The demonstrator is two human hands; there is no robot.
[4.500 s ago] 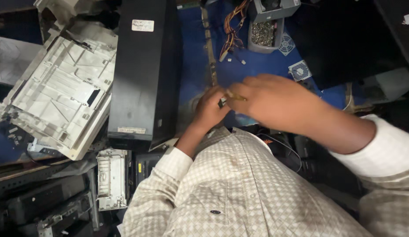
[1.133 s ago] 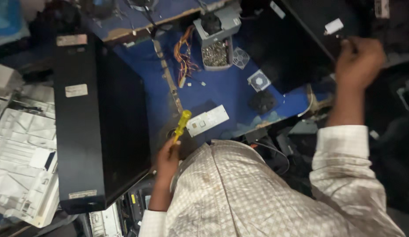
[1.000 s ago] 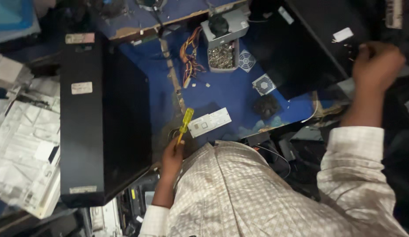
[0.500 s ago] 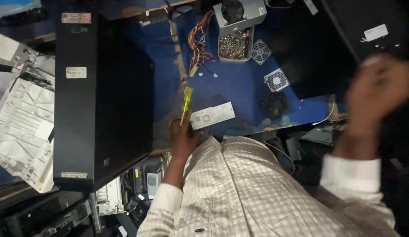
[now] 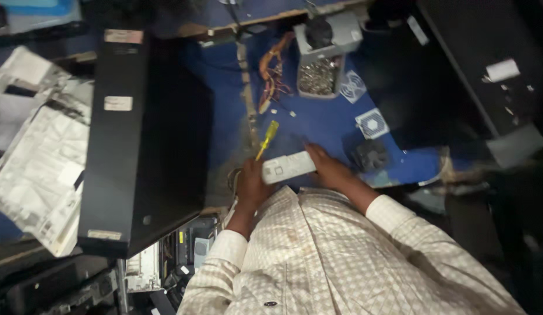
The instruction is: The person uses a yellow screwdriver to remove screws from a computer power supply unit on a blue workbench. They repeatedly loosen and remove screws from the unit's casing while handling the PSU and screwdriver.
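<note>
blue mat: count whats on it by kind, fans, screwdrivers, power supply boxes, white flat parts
fans: 3
yellow-handled screwdriver, in the left hand: 1
grey power supply box: 1
white flat part, right hand on it: 1
Total: 6

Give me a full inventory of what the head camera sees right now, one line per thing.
Yellow-handled screwdriver: 1, yellow, in the left hand, pointing up over the blue bench.
White rectangular part: 1, white, bench front edge, between both hands.
Grey power supply box: 1, grey, top centre.
Orange wire bundle: 1, orange, left of the box.
Small square fans: 2, pale, right of the box.
Black computer case: 1, black, left.
White plastic panels: several, far left.
Blue bench top: 1, blue, centre.
Left hand: gripping the screwdriver.
Right hand: touching the white part.
</note>
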